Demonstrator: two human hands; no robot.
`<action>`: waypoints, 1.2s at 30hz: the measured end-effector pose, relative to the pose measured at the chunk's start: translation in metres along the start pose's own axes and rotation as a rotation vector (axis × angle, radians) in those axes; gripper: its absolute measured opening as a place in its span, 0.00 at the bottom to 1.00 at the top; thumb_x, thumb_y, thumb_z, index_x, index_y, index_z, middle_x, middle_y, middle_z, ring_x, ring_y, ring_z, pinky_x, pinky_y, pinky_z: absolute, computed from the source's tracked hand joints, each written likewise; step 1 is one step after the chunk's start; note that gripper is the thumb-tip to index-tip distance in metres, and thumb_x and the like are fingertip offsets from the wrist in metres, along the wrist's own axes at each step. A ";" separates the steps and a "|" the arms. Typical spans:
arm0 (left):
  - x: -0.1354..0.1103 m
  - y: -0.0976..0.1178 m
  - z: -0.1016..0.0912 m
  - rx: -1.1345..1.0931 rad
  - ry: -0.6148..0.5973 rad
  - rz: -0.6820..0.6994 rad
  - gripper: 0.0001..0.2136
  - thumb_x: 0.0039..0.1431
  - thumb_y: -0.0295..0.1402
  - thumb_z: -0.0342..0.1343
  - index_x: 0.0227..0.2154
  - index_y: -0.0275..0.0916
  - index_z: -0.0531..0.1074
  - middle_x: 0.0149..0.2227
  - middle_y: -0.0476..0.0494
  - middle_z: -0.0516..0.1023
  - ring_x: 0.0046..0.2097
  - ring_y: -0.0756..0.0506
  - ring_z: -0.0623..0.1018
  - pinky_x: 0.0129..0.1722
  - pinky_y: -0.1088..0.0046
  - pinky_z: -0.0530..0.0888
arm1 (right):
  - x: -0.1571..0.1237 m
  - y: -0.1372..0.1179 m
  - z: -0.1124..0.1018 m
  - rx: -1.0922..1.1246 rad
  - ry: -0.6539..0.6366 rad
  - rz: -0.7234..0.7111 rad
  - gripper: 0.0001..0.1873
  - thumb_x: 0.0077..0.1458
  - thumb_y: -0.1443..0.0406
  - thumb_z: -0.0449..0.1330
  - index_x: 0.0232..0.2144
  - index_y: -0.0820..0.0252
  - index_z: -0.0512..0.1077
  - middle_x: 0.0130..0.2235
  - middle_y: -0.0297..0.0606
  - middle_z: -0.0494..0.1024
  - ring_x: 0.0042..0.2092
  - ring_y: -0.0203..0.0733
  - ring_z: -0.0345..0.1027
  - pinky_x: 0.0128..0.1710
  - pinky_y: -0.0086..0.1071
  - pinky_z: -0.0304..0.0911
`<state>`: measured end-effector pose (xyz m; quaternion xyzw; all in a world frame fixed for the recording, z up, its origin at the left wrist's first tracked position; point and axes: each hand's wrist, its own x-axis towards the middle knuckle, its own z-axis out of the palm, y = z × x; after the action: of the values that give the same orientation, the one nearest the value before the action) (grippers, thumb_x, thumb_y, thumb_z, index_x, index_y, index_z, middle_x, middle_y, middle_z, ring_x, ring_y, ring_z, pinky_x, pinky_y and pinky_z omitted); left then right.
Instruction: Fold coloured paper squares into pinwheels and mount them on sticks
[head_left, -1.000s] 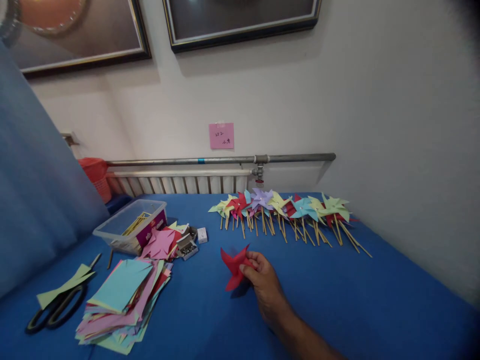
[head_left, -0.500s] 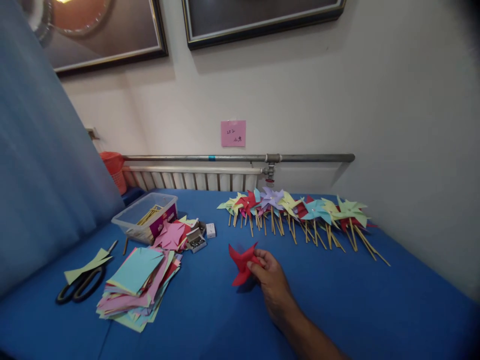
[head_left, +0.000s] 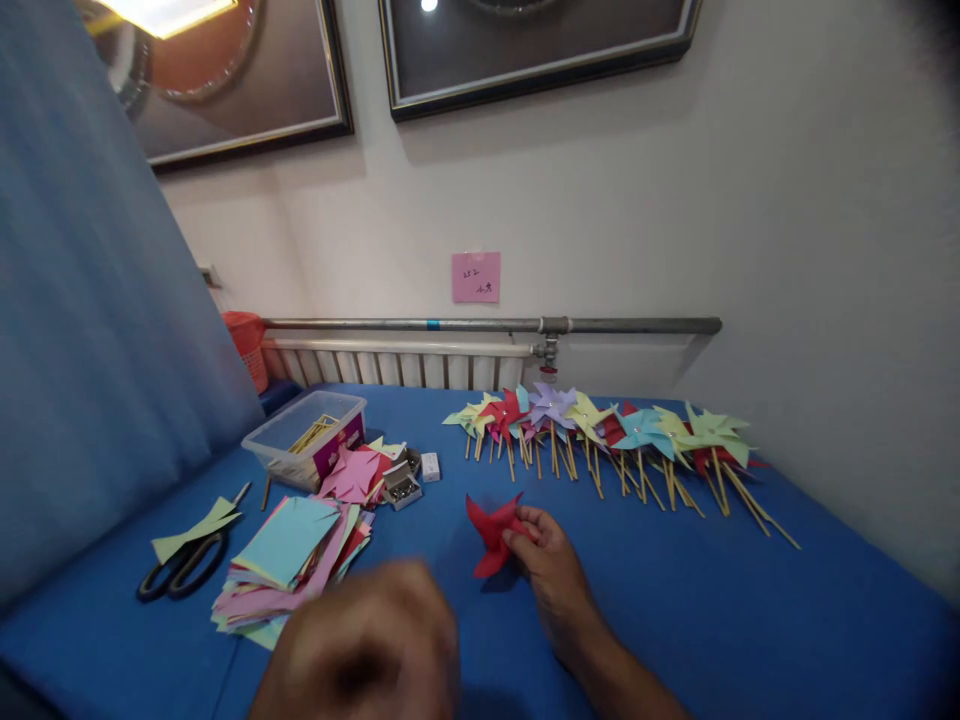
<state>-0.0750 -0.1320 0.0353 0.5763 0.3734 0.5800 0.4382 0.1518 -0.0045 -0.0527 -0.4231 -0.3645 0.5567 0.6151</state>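
My right hand [head_left: 551,565] rests on the blue cloth and pinches a red folded paper pinwheel head [head_left: 491,530] between thumb and fingers. My left hand [head_left: 364,645] is close to the camera at the bottom, smeared by motion, so its fingers cannot be read. It hovers just right of a pile of coloured paper squares [head_left: 289,560]. A row of finished pinwheels on wooden sticks [head_left: 615,445] lies along the far side of the cloth.
A clear plastic box with sticks [head_left: 304,435] stands left of centre, with cut pink and red papers [head_left: 352,475] and small pin boxes [head_left: 405,485] beside it. Black scissors [head_left: 180,570] lie on a green strip at the left. A radiator and pipe [head_left: 487,325] run along the wall.
My left hand has come into view at the bottom, blurred. The camera has shifted slightly; my right hand still holds the red pinwheel head in the same place.
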 end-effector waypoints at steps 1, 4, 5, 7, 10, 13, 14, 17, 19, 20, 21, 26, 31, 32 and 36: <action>0.031 0.008 0.001 0.199 -0.037 -0.029 0.05 0.60 0.37 0.64 0.30 0.52 0.83 0.35 0.44 0.85 0.40 0.37 0.81 0.35 0.60 0.76 | 0.001 0.002 0.000 0.001 0.006 -0.002 0.23 0.36 0.57 0.76 0.36 0.54 0.76 0.33 0.37 0.86 0.34 0.50 0.79 0.33 0.37 0.70; 0.115 0.015 -0.001 0.851 -0.041 -0.064 0.09 0.62 0.34 0.57 0.28 0.42 0.80 0.31 0.44 0.82 0.35 0.42 0.79 0.37 0.66 0.70 | 0.001 0.001 0.001 0.009 0.034 0.002 0.22 0.35 0.58 0.76 0.35 0.55 0.76 0.31 0.36 0.86 0.33 0.49 0.79 0.32 0.36 0.70; 0.134 0.009 -0.004 1.061 -0.057 -0.111 0.10 0.63 0.32 0.55 0.29 0.40 0.79 0.33 0.42 0.83 0.37 0.42 0.80 0.38 0.67 0.70 | -0.001 -0.002 0.001 0.010 0.040 0.008 0.22 0.35 0.59 0.76 0.35 0.55 0.76 0.31 0.36 0.86 0.33 0.48 0.79 0.32 0.36 0.70; 0.153 -0.009 -0.011 1.348 -0.034 -0.230 0.12 0.67 0.31 0.52 0.34 0.39 0.81 0.38 0.38 0.85 0.42 0.39 0.82 0.39 0.67 0.69 | -0.004 -0.007 0.002 0.007 0.027 0.029 0.21 0.37 0.60 0.76 0.36 0.56 0.77 0.32 0.36 0.86 0.32 0.47 0.78 0.32 0.35 0.70; 0.149 -0.040 -0.020 1.514 -0.006 -0.346 0.16 0.73 0.35 0.47 0.41 0.39 0.81 0.45 0.34 0.85 0.46 0.37 0.83 0.40 0.67 0.70 | -0.008 -0.016 0.002 0.009 0.001 0.043 0.20 0.39 0.61 0.75 0.37 0.56 0.77 0.31 0.34 0.85 0.32 0.46 0.77 0.33 0.35 0.70; 0.138 -0.053 -0.021 1.616 -0.114 -0.340 0.17 0.73 0.31 0.45 0.43 0.38 0.82 0.47 0.33 0.83 0.47 0.36 0.83 0.41 0.65 0.71 | -0.011 -0.020 0.003 -0.005 -0.010 0.025 0.19 0.41 0.62 0.74 0.37 0.56 0.77 0.32 0.34 0.85 0.33 0.44 0.77 0.34 0.34 0.70; 0.137 -0.054 -0.020 1.640 -0.135 -0.318 0.18 0.72 0.30 0.44 0.43 0.38 0.82 0.47 0.32 0.83 0.48 0.35 0.82 0.43 0.64 0.71 | -0.011 -0.020 0.003 -0.020 -0.017 0.019 0.18 0.42 0.62 0.73 0.37 0.56 0.77 0.32 0.34 0.84 0.33 0.44 0.76 0.34 0.34 0.69; 0.142 -0.052 -0.019 1.671 -0.160 -0.284 0.19 0.72 0.28 0.44 0.43 0.38 0.84 0.48 0.32 0.82 0.50 0.34 0.81 0.48 0.62 0.72 | -0.012 -0.020 0.003 -0.066 -0.036 -0.006 0.15 0.43 0.63 0.72 0.36 0.55 0.77 0.31 0.32 0.83 0.32 0.43 0.75 0.34 0.34 0.70; 0.146 -0.052 -0.022 1.664 -0.176 -0.315 0.18 0.71 0.30 0.46 0.44 0.39 0.84 0.48 0.32 0.83 0.50 0.34 0.82 0.49 0.62 0.72 | -0.012 -0.020 0.003 -0.089 -0.032 -0.025 0.14 0.42 0.63 0.72 0.35 0.54 0.77 0.29 0.31 0.81 0.32 0.43 0.75 0.35 0.34 0.70; 0.148 -0.053 -0.024 1.654 -0.184 -0.339 0.17 0.71 0.31 0.47 0.45 0.40 0.84 0.47 0.33 0.84 0.50 0.34 0.82 0.48 0.62 0.72 | -0.012 -0.021 0.003 -0.099 -0.029 -0.030 0.14 0.42 0.63 0.72 0.35 0.54 0.77 0.29 0.30 0.81 0.32 0.43 0.75 0.35 0.34 0.70; 0.150 -0.054 -0.026 1.641 -0.191 -0.364 0.17 0.71 0.32 0.48 0.45 0.42 0.84 0.47 0.33 0.84 0.49 0.35 0.83 0.47 0.62 0.73 | -0.012 -0.021 0.003 -0.106 -0.028 -0.030 0.14 0.42 0.63 0.72 0.35 0.55 0.77 0.29 0.31 0.81 0.33 0.44 0.75 0.36 0.35 0.70; 0.152 -0.055 -0.032 1.572 -0.192 -0.425 0.16 0.68 0.37 0.51 0.46 0.44 0.84 0.47 0.33 0.86 0.49 0.33 0.84 0.42 0.63 0.73 | -0.009 -0.020 0.004 -0.112 -0.034 -0.005 0.18 0.39 0.62 0.73 0.35 0.56 0.76 0.29 0.32 0.81 0.32 0.43 0.75 0.36 0.35 0.69; 0.151 -0.054 -0.032 1.543 -0.169 -0.440 0.14 0.67 0.36 0.53 0.43 0.42 0.84 0.46 0.35 0.87 0.48 0.35 0.84 0.40 0.67 0.72 | -0.011 -0.020 0.004 -0.087 -0.034 -0.015 0.17 0.41 0.62 0.73 0.36 0.55 0.77 0.30 0.32 0.82 0.34 0.45 0.77 0.38 0.35 0.71; 0.151 -0.055 -0.032 1.544 -0.162 -0.439 0.14 0.68 0.36 0.52 0.43 0.42 0.84 0.46 0.35 0.87 0.48 0.35 0.84 0.40 0.67 0.72 | -0.012 -0.021 0.004 -0.082 -0.046 -0.014 0.16 0.42 0.62 0.73 0.37 0.55 0.77 0.31 0.33 0.84 0.36 0.46 0.79 0.39 0.36 0.72; 0.150 -0.059 -0.036 1.553 -0.132 -0.437 0.16 0.70 0.36 0.49 0.45 0.43 0.84 0.48 0.34 0.86 0.50 0.34 0.84 0.43 0.65 0.73 | -0.013 -0.020 0.003 -0.084 -0.042 -0.008 0.17 0.43 0.62 0.73 0.38 0.56 0.78 0.33 0.35 0.85 0.36 0.47 0.79 0.39 0.37 0.72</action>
<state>-0.0988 0.0313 0.0296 0.6634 0.7470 0.0211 0.0375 0.1550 -0.0171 -0.0327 -0.4353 -0.4020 0.5472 0.5911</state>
